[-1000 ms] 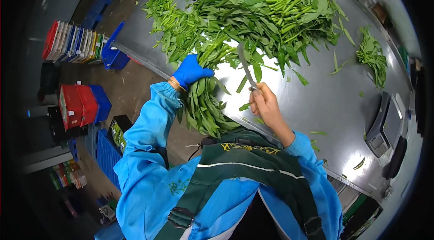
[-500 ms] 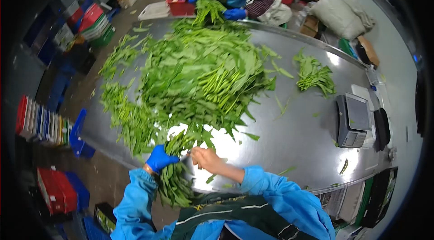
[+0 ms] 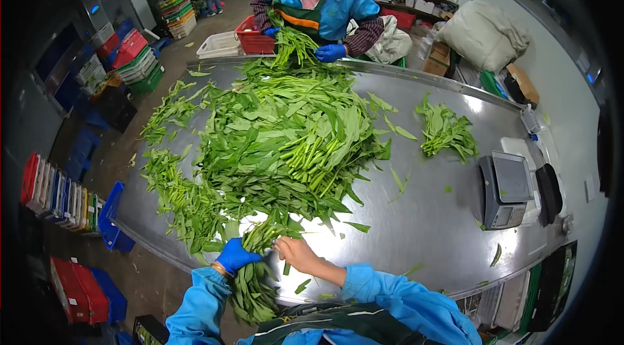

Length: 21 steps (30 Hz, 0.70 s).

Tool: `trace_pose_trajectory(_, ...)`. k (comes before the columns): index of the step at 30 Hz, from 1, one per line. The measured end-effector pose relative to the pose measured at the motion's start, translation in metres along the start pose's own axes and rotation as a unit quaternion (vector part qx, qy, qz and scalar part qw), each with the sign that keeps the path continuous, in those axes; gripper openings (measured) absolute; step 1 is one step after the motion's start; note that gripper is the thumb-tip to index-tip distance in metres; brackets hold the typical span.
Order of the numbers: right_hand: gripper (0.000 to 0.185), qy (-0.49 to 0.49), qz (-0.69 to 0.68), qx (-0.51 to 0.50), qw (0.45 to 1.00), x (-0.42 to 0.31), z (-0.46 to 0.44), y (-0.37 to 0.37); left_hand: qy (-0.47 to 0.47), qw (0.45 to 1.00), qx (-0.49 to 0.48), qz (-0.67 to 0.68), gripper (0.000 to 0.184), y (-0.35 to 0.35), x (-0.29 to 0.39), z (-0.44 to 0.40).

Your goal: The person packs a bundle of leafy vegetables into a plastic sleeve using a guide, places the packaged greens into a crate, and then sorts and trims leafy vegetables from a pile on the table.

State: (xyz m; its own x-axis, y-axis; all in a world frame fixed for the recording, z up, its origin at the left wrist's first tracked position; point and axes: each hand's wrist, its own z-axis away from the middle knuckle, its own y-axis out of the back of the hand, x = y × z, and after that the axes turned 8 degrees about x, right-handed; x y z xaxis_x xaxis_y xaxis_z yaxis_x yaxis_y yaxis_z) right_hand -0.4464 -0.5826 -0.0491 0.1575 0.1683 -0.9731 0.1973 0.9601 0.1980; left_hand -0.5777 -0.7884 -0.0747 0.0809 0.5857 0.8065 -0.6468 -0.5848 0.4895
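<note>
My left hand [image 3: 237,256], in a blue glove, is wrapped around a bunch of leafy greens [image 3: 255,293] at the table's near edge. The leaves hang down towards my body, and the stems point away over the table. Close to the stem end is my bare right hand [image 3: 296,254], its fingers closed. Something small and shiny shows at its fingertips, too small to name. Just beyond both hands lies a large heap of leafy greens [image 3: 260,130], with a group of pale stems facing right.
Across the metal table [image 3: 416,215], a co-worker in a blue jacket [image 3: 354,0] holds another bunch of greens [image 3: 296,46]. One bunch [image 3: 446,127] lies at right, near a weighing scale [image 3: 506,189]. Stacked crates [image 3: 62,185] and a blue bin [image 3: 114,221] stand on the left.
The view has tilted up, so the table sits lower in the frame and more of the co-worker shows. Both my hands stay at the bunch, the right still close to the stems.
</note>
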Motion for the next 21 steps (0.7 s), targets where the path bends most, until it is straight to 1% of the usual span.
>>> trace_pose_trajectory(2, 0.031, 0.008, 0.01, 0.003, 1.0, 0.002, -0.003, -0.003, 0.017, 1.0, -0.005, 0.025, 0.054, -0.002, 0.0, 0.001)
trace_pose_trajectory(3, 0.032, 0.01, 0.017, 0.003, 1.0, 0.003, -0.003, -0.003, 0.028, 1.0, -0.004, 0.009, 0.043, 0.001, 0.0, 0.001)
trace_pose_trajectory(4, 0.032, 0.015, 0.024, 0.003, 1.0, 0.002, -0.005, -0.004, 0.027, 1.0, -0.001, 0.007, 0.043, 0.003, 0.003, 0.003)
trace_pose_trajectory(6, 0.032, 0.017, 0.026, 0.0, 1.0, 0.001, -0.003, -0.005, 0.027, 0.998, -0.003, 0.057, 0.043, 0.003, 0.008, 0.008)
trace_pose_trajectory(8, 0.032, 0.017, 0.03, -0.004, 0.999, 0.002, -0.002, -0.007, 0.025, 0.998, -0.01, 0.057, 0.043, 0.005, 0.017, 0.013)
trace_pose_trajectory(10, 0.033, 0.008, 0.036, -0.017, 0.999, 0.002, 0.0, -0.009, 0.029, 0.995, -0.008, 0.098, 0.043, 0.005, 0.021, 0.018)
trace_pose_trajectory(11, 0.033, 0.008, 0.035, -0.016, 0.999, 0.001, 0.0, -0.01, 0.029, 0.995, -0.008, 0.098, 0.043, 0.006, 0.021, 0.019)
trace_pose_trajectory(13, 0.033, 0.001, 0.045, -0.018, 0.999, -0.001, 0.002, -0.01, 0.041, 0.996, -0.012, 0.079, 0.049, 0.006, 0.021, 0.021)
trace_pose_trajectory(16, 0.033, 0.003, 0.046, -0.018, 0.999, 0.0, 0.0, -0.013, 0.023, 0.996, -0.001, 0.089, 0.049, 0.006, 0.026, 0.025)
trace_pose_trajectory(19, 0.033, 0.008, 0.045, -0.015, 0.999, 0.0, 0.0, -0.015, 0.039, 0.994, -0.016, 0.099, 0.048, 0.009, 0.03, 0.029)
trace_pose_trajectory(21, 0.033, 0.008, 0.044, -0.015, 0.999, 0.001, 0.001, -0.016, 0.039, 0.993, -0.017, 0.109, 0.048, 0.008, 0.02, 0.027)
